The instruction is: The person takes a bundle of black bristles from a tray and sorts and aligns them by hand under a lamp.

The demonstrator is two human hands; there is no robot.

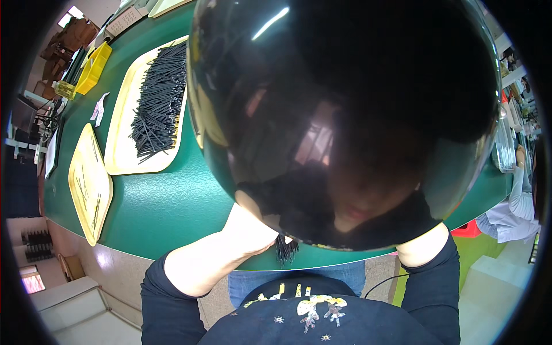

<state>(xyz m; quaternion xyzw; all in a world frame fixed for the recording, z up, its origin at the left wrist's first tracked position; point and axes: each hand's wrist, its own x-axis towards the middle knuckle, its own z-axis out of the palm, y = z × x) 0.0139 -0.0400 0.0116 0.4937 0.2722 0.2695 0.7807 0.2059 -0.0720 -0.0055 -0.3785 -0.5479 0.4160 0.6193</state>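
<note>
A large, glossy, black round thing (356, 126) fills the middle of the view and hides most of both hands. At its lower left edge, my left hand (256, 230) shows from the wrist to the heel, fingers mostly covered. A compact bundle of thin black wires (286, 250) sticks out from under this hand, close to the table's front edge, and the hand looks closed round it. On the right, only the wrist and a little of my right hand (422, 244) come out below the black thing. Its fingers, and whatever they touch, are hidden.
On the green table (167, 207), a cream tray (123, 155) holds many black wires. Left of it, a smaller cream tray (106, 190) has several thin strands. A yellow bin (94, 69) and a paper slip (100, 109) lie farther back. At right, another person's arm (522, 190) shows.
</note>
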